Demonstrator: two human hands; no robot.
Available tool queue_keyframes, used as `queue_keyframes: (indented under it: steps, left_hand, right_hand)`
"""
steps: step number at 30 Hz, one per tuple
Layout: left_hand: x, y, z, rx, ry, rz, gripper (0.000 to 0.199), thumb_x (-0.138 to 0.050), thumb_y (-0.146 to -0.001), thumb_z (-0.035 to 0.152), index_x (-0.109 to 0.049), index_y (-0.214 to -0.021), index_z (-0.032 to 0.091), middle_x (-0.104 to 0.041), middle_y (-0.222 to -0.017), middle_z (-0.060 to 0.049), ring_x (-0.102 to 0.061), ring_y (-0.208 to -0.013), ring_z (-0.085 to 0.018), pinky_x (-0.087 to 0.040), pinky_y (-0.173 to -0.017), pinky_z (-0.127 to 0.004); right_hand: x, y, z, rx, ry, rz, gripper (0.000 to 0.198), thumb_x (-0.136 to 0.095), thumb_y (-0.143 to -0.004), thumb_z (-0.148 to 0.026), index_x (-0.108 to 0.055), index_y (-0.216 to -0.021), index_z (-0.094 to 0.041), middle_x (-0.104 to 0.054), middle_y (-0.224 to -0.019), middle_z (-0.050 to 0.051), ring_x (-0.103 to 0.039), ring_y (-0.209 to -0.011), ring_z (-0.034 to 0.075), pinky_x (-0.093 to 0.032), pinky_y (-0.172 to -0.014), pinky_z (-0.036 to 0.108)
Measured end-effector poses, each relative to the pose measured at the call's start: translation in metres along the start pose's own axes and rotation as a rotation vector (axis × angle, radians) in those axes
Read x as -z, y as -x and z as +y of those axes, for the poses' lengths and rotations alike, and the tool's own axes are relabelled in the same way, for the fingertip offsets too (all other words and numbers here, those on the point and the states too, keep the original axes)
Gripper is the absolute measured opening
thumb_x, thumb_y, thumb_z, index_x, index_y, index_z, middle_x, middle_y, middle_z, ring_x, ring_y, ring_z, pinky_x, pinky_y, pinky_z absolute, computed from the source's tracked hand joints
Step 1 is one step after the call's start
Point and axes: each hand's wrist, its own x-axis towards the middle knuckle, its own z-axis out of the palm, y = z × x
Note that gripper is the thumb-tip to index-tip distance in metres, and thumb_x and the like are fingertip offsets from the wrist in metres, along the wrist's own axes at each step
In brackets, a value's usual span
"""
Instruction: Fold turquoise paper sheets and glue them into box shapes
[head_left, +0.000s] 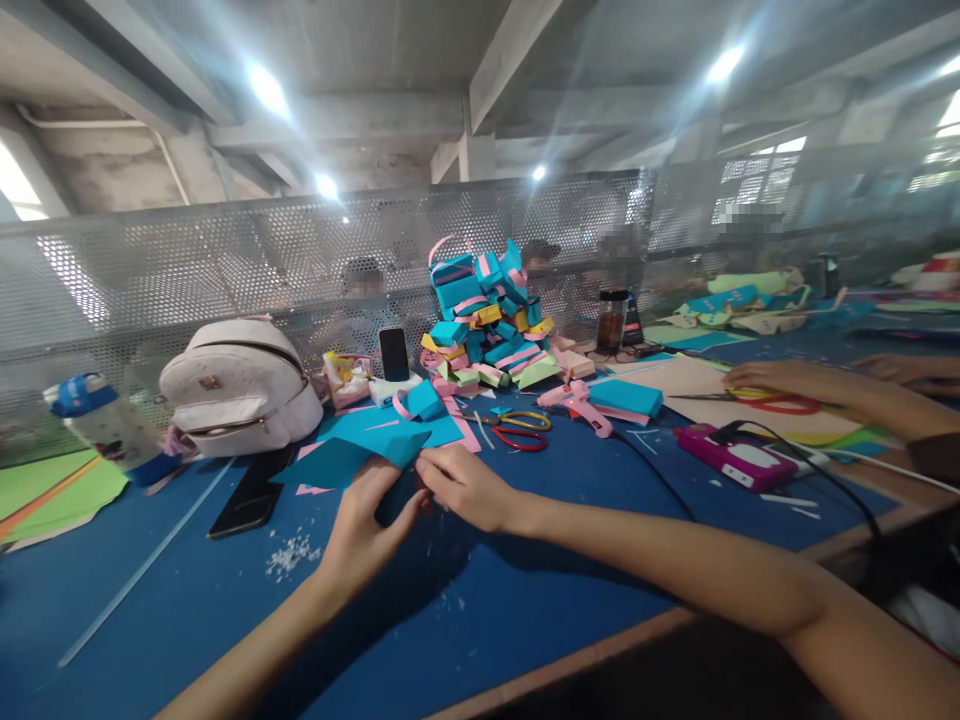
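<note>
A sheet of blue paper [330, 463], bent along its length, is held above the table between my two hands. My left hand [367, 515] grips it from below, thumb on the near side and fingers behind. The fingertips of my right hand [465, 488] pinch its right end, close to my left thumb. Part of the paper is hidden behind the fingers. Just beyond my hands lie red-and-yellow-handled scissors [521, 430] and a small blue folded paper box [425, 400] on blue sheets. A pink glue gun [577, 403] rests against a blue paper block [626, 400].
A heap of blue, pink and yellow paper pieces [487, 330] stands at the back. Left are a white backpack [232, 390], a bottle [112, 430] and a dark phone [251, 495]. At right, a purple power box [739, 457] with cables sits near a co-worker's hand [765, 377].
</note>
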Motion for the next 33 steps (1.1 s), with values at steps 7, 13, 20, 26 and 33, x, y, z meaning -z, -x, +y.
queue_keyframes:
  steps: [7,13,20,26,33]
  left_hand:
    - [0.017,-0.011,-0.009,-0.025,-0.066,0.067,0.018,-0.058,-0.086,0.021,-0.075,-0.091,0.025,-0.074,-0.086,-0.005,-0.067,-0.091,-0.025,-0.047,-0.085,-0.033]
    - [0.038,-0.027,-0.011,-0.102,-0.122,-0.032,0.017,-0.059,-0.085,0.023,-0.075,-0.087,0.027,-0.074,-0.079,-0.003,-0.067,-0.086,-0.022,-0.047,-0.085,-0.033]
    - [0.057,-0.054,0.003,-0.510,-0.635,-0.274,0.018,-0.058,-0.089,0.018,-0.067,-0.074,0.024,-0.072,-0.083,0.000,-0.064,-0.088,-0.021,-0.030,-0.105,-0.048]
    - [0.056,-0.067,0.012,-0.620,-0.787,-0.315,0.017,-0.060,-0.086,0.013,-0.066,-0.073,0.023,-0.067,-0.091,-0.002,-0.060,-0.099,-0.023,-0.020,-0.112,-0.055]
    - [0.044,-0.064,0.012,-0.631,-0.814,-0.301,0.015,-0.058,-0.088,0.012,-0.067,-0.088,0.024,-0.065,-0.107,-0.005,-0.059,-0.108,-0.024,-0.012,-0.114,-0.060]
  right_hand:
    - [0.020,-0.005,0.001,0.125,0.166,0.148,0.031,-0.053,-0.096,-0.033,-0.066,-0.073,-0.018,-0.067,-0.068,0.000,-0.059,-0.064,0.012,-0.040,-0.063,0.023]
    - [0.053,-0.006,-0.006,0.406,0.422,0.294,0.025,-0.064,-0.090,-0.031,-0.062,-0.114,-0.025,-0.062,-0.113,0.006,-0.055,-0.108,0.021,-0.044,-0.095,0.038]
    - [0.071,-0.009,-0.017,0.521,0.807,-0.041,0.063,-0.072,-0.083,-0.034,-0.045,-0.139,-0.024,-0.032,-0.154,0.009,-0.022,-0.142,0.027,-0.025,-0.115,0.047]
    - [0.065,-0.017,-0.013,0.570,0.883,-0.021,0.053,-0.071,-0.083,-0.038,-0.052,-0.126,-0.013,-0.045,-0.145,0.014,-0.030,-0.139,0.027,-0.027,-0.113,0.045]
    - [0.060,-0.019,-0.010,0.356,0.790,-0.224,0.033,-0.076,-0.075,-0.047,-0.068,-0.089,-0.018,-0.068,-0.077,0.004,-0.061,-0.076,0.021,-0.042,-0.071,0.032]
